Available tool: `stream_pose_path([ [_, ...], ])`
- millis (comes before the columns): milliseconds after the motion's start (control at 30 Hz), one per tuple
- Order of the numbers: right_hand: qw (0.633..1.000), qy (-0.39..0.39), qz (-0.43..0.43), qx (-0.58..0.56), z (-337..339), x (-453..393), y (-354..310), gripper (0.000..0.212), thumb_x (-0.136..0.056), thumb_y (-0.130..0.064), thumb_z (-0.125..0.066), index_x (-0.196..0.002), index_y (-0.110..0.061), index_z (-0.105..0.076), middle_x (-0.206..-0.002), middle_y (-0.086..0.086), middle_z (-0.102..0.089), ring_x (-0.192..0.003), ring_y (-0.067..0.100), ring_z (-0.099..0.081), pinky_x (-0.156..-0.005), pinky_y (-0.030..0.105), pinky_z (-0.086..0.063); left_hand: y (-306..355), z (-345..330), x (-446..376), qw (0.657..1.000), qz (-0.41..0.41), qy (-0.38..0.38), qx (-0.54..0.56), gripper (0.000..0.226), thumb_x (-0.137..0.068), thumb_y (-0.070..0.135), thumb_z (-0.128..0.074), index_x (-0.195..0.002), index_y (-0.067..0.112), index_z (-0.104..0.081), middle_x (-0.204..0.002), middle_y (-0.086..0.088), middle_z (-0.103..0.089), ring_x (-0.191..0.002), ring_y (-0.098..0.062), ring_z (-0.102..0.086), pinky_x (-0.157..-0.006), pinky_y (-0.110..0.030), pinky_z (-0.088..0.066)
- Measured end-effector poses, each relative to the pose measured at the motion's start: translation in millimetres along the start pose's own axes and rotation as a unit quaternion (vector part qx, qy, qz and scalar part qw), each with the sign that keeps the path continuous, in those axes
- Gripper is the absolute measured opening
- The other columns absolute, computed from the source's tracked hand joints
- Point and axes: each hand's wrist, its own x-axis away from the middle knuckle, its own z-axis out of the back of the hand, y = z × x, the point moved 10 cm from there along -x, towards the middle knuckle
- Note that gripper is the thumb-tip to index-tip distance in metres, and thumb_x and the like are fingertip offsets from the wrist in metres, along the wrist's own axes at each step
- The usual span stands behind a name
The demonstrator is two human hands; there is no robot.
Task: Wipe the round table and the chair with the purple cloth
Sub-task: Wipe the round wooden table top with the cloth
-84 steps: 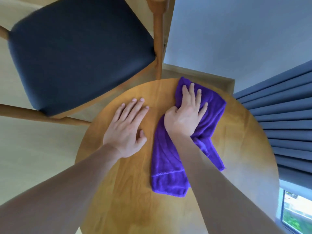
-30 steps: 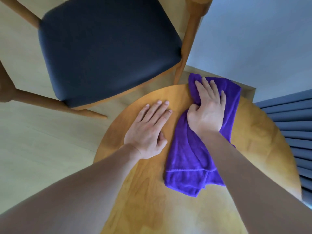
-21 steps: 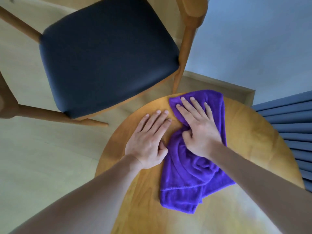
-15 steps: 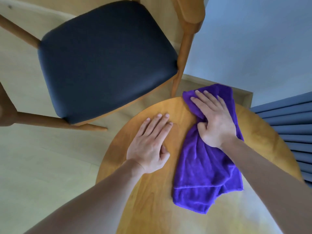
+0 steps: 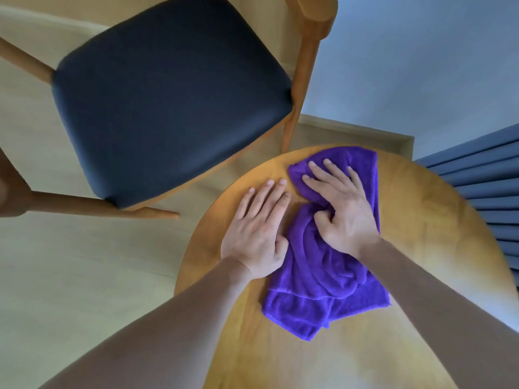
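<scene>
A purple cloth [image 5: 317, 287] lies bunched on the round wooden table [image 5: 421, 234], reaching from its far edge toward me. My right hand [image 5: 339, 209] presses on the cloth's far part, fingers spread forward and thumb tucked into a fold. My left hand [image 5: 259, 231] rests flat on the bare tabletop just left of the cloth, its thumb touching the cloth's edge. The chair [image 5: 168, 91], with a dark seat and a wooden frame, stands beyond the table to the left.
A pale wooden floor [image 5: 70, 276] spreads to the left of the table. A light blue wall [image 5: 421, 66] rises behind it. Blue curtain folds [image 5: 488, 192] hang close to the table's right edge.
My right hand has slid the cloth leftward along the table's far edge, close to my left hand, and the cloth has bunched up. My left hand has stayed flat in place.
</scene>
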Motion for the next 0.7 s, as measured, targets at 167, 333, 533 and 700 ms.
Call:
stream_pose_path([
  [167,0.982,0.108,-0.148,0.042,23,7,27,0.071,-0.074,-0.019,-0.046,-0.145,-0.017,-0.055,-0.16,-0.002,-0.042,-0.153,0.022,-0.028,-0.125,0.053,-0.017,1,2,-1,1.0,-0.001,0.006,0.019,0.076,-0.082,0.027,-0.035,-0.157,0.012,-0.041,-0.173,-0.002,-0.02,-0.161,-0.019,-0.011,-0.13,-0.046,-0.014],
  [333,0.925,0.173,-0.337,0.018,-13,19,-15,0.08,-0.077,-0.02,-0.049,-0.156,-0.021,-0.038,-0.168,-0.005,-0.024,-0.157,0.021,-0.011,-0.126,0.049,0.001,-5,9,8,0.996,-0.008,0.012,0.083,0.08,-0.074,0.018,-0.036,-0.153,0.01,-0.042,-0.171,-0.004,-0.025,-0.16,-0.018,-0.013,-0.131,-0.043,-0.011],
  [533,0.995,0.002,-0.078,0.07,-24,30,-33,0.081,-0.076,-0.026,-0.04,-0.157,-0.016,-0.037,-0.169,0.0,-0.024,-0.157,0.025,-0.013,-0.126,0.054,-0.006,-16,12,28,0.995,-0.075,-0.016,0.067,0.081,-0.077,0.02,-0.039,-0.157,0.008,-0.039,-0.172,-0.005,-0.023,-0.161,-0.016,-0.013,-0.13,-0.042,-0.016],
  [700,0.986,0.068,-0.13,0.075,20,35,30,0.078,-0.074,-0.023,-0.046,-0.153,-0.019,-0.045,-0.165,-0.003,-0.034,-0.155,0.022,-0.023,-0.126,0.05,-0.015,-33,12,42,0.995,-0.095,-0.002,0.01,0.079,-0.077,0.021,-0.046,-0.155,0.008,-0.044,-0.17,-0.004,-0.028,-0.159,-0.017,-0.019,-0.129,-0.045,-0.019],
])
